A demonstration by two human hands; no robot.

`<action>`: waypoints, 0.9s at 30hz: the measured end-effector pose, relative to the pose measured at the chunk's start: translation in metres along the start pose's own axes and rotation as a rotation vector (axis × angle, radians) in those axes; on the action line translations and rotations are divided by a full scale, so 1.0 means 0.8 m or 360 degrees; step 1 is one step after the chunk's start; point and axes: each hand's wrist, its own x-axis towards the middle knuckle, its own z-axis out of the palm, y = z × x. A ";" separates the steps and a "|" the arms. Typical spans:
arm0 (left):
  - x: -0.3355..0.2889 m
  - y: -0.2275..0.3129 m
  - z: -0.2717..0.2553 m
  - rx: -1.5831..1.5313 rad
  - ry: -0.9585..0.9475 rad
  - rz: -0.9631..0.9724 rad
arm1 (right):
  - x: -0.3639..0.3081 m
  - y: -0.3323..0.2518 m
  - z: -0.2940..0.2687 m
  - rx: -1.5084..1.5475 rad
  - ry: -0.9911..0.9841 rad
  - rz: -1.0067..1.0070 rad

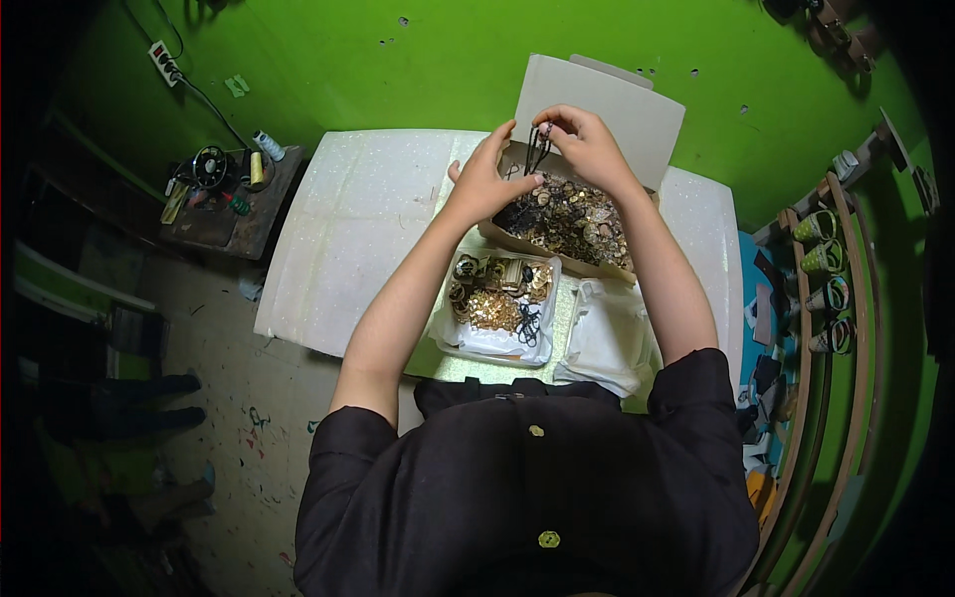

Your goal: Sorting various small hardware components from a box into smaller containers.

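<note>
My right hand (589, 147) is raised over a cardboard box (609, 109), its fingers pinching a dangling loop of thin black cord (538, 151). Left of the cord, my left hand (485, 181) is open, with the thumb and fingers apart. The box has its lid up and is filled with a jumble of small gold, brown and dark pieces (577, 221) that look like trinkets or buckles. Nearer to me stands a white plastic tub (545, 348), sorted with gold bits (491, 310), larger metal-looking pieces and a dark cord bundle (528, 322).
White folded wrapping or a bag (603, 333) lies right of the tub on the white table (348, 219). At the left, a small dark table (234, 224) bears thread spools (267, 145). Sandals (823, 257) hang on a wooden rack (796, 398) at the right. A green wall rises behind.
</note>
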 end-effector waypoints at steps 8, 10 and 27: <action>-0.018 -0.001 0.009 -0.0784 -0.0571 -0.0090 | -0.049 -0.021 -0.019 0.0343 -0.0021 0.0101; -0.033 0.000 0.005 -0.0795 -0.0592 -0.0101 | -0.062 -0.014 -0.020 0.0400 -0.0030 0.0160; -0.148 -0.027 0.003 -0.1041 -0.0917 -0.0364 | -0.168 0.001 0.020 0.1127 -0.0041 0.0595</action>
